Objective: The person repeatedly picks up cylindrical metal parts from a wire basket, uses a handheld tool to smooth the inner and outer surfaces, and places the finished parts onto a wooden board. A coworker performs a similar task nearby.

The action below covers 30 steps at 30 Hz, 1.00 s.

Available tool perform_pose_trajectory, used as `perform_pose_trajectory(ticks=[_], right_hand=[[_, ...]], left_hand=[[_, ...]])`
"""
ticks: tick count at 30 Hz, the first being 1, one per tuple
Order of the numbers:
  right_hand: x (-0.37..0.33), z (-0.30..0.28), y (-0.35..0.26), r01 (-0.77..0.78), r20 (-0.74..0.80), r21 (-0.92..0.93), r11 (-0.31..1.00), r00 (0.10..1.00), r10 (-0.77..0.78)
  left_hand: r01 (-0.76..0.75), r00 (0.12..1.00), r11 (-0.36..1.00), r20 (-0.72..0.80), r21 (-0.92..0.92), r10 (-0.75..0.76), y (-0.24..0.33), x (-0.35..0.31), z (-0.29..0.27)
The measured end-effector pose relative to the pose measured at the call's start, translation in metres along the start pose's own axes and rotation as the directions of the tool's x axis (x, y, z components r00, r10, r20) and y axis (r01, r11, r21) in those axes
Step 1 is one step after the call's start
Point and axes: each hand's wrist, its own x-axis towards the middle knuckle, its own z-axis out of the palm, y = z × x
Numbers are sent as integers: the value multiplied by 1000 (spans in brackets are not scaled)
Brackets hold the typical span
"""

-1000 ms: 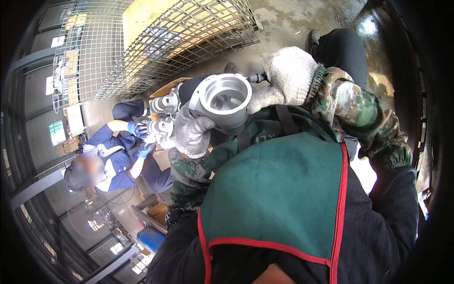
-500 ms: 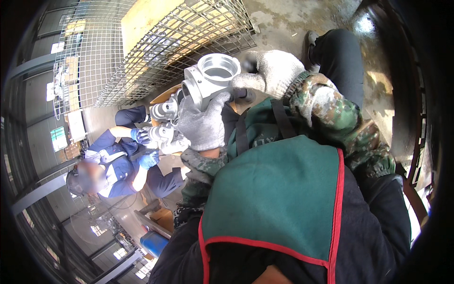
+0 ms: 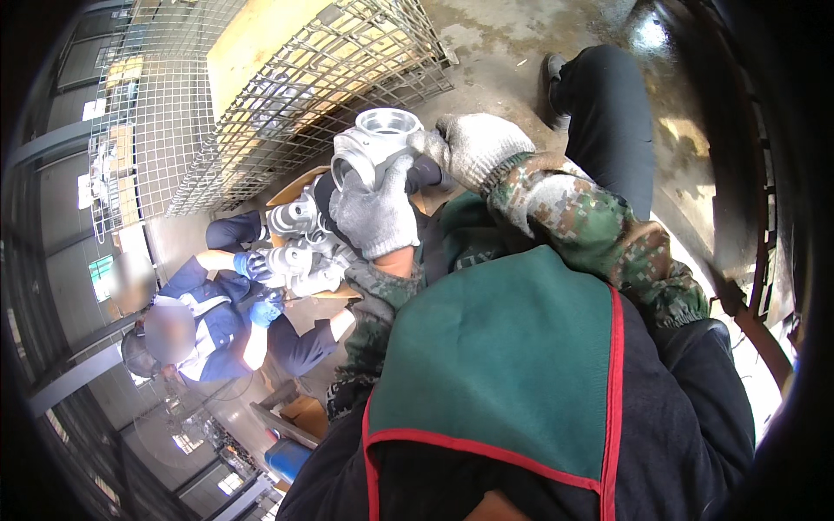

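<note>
A silver-grey cast metal pipe fitting (image 3: 382,143) with wide round openings is held up in front of me. My left hand (image 3: 378,213), in a grey-white knit glove, grips it from below with the thumb up along its side. My right hand (image 3: 478,149), gloved alike, is closed at the fitting's right side, its fingertips by the upper opening. Anything inside those fingers is hidden. Several similar grey fittings (image 3: 295,256) lie heaped in a carton to the left of my left hand.
A wire mesh cage (image 3: 287,113) with a yellowish board (image 3: 252,52) stands beyond the fittings. On the left, a co-worker in blue gloves (image 3: 265,311) sits by the carton. A blue drum (image 3: 291,458) is at lower left. Another person's dark-trousered leg (image 3: 612,122) is upper right.
The fitting has tilted and shifted slightly left and down. My right hand has moved left and lower, and its fingers have closed against the fitting's side. The left hand keeps its grip.
</note>
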Motion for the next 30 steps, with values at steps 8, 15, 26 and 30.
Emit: perform_pose_trajectory(ticks=[8, 15, 26, 30], right_hand=[[7, -23, 17, 260, -27, 32, 965, 966, -259], [22, -30, 15, 444, 127, 122, 888, 880, -458], [4, -40, -6, 487, 283, -283, 826, 866, -413], [1, -38, -5, 499, 301, -327, 803, 860, -412]], left_hand=[[-283, 915, 959, 308, 27, 262, -19, 19, -11], [-359, 801, 923, 554, 141, 227, -1, 35, -44], [-546, 703, 835, 579, 68, 413, -1, 32, -43], [-294, 753, 955, 624, 31, 211, 12, 32, -50]])
